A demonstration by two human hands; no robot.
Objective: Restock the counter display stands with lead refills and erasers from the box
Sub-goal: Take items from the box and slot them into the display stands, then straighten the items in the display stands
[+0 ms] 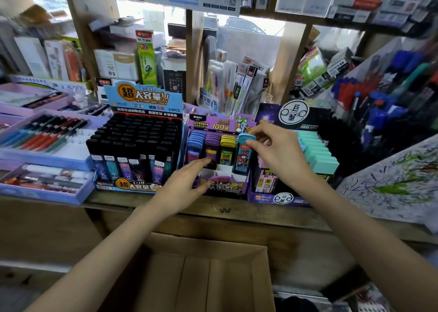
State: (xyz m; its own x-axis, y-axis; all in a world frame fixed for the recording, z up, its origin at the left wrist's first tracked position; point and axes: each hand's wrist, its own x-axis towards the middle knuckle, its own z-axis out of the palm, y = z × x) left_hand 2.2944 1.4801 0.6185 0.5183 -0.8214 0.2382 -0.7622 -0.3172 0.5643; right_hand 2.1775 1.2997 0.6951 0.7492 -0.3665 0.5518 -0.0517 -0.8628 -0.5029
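Observation:
A purple display stand (221, 188) sits on the counter's front edge, holding lead refill cases in blue, purple, yellow and teal columns. My right hand (277, 150) pinches the top of a teal-capped refill case (243, 155) standing in the stand's right column. My left hand (187, 181) rests on the stand's front left, fingers stretched toward the purple cases (211, 145). A cardboard box (203, 273) lies open below the counter, between my forearms; its inside looks bare.
A blue stand of black-capped refills (135, 145) stands to the left. A dark stand with mint erasers (317, 150) is on the right. Pen trays (45, 136) fill the far left, a scribbled test sheet (393, 181) the right. Shelves of stock rise behind.

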